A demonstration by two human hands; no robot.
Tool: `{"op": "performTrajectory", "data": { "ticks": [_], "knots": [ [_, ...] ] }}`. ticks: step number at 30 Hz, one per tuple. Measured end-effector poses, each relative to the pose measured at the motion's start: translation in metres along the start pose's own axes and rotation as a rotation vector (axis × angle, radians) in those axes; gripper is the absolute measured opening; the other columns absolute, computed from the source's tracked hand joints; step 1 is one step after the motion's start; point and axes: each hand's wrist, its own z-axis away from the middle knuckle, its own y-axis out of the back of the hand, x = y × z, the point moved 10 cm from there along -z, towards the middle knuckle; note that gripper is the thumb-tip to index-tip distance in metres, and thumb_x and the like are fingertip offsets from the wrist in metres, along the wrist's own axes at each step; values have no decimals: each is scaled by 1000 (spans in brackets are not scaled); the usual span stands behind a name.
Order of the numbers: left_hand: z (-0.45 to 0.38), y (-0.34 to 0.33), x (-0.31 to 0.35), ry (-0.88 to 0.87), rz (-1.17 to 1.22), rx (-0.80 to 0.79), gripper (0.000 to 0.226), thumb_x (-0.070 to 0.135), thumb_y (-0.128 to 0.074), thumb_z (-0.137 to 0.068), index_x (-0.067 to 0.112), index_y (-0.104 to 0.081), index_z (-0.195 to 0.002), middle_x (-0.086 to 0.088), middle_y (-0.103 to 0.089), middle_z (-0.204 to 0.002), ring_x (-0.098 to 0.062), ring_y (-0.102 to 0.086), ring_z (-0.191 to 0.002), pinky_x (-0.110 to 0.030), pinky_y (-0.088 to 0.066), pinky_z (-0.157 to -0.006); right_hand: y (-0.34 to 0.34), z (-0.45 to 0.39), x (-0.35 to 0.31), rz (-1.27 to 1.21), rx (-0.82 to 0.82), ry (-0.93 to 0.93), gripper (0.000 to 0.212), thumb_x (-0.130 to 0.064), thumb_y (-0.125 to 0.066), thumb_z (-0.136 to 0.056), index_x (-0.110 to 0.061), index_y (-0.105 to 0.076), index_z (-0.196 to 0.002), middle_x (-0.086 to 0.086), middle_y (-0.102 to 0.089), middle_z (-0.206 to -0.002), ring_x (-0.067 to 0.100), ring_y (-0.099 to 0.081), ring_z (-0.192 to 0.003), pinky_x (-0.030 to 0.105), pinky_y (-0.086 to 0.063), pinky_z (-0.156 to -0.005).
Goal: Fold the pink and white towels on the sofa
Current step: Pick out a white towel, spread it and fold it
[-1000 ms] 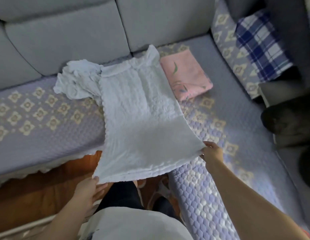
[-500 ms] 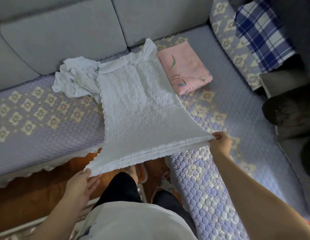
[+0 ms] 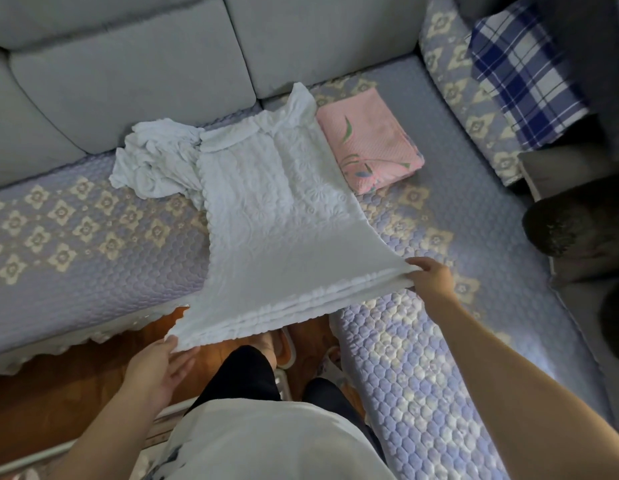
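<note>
Holding, left hand (image 3: pixel 155 367): I pinch the near left corner of the long white embossed towel (image 3: pixel 280 216), thumb on top, fingers under it.
Crumpled white cloth (image 3: pixel 155 164): bunched on the patterned lilac sofa cover (image 3: pixel 76 244), not yet folded, I judge.
White towel: layered lengthwise, far end on the seat, near edge lifted taut.
Right hand (image 3: pixel 434 282): fingers curled on the near right corner.
Folded pink floral towel (image 3: pixel 370 140): done, just beside the white one.
</note>
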Motion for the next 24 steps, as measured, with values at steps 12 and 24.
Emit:
{"op": "performTrajectory", "data": {
  "ticks": [12, 24],
  "knots": [
    [4, -8, -2, -10, -37, -19, 26, 13, -55, -103, 7, -56, -128, -11, -72, -109, -26, -71, -97, -37, -53, -74, 30, 11, 3, 159, 376, 26, 27, 10, -47, -77, -15, -58, -76, 7, -62, -80, 19, -52, -67, 29, -44, -55],
    [5, -4, 9, -44, -52, 8, 34, 13, -57, -101, 6, -56, -134, -9, -74, -107, -23, -74, -92, -36, -55, -75, 13, 6, -46, 1007, 232, 349, 14, -9, -51, -78, -13, -48, -65, 3, -49, -58, 25, -51, -53, 24, -32, -48]
  ]
}}
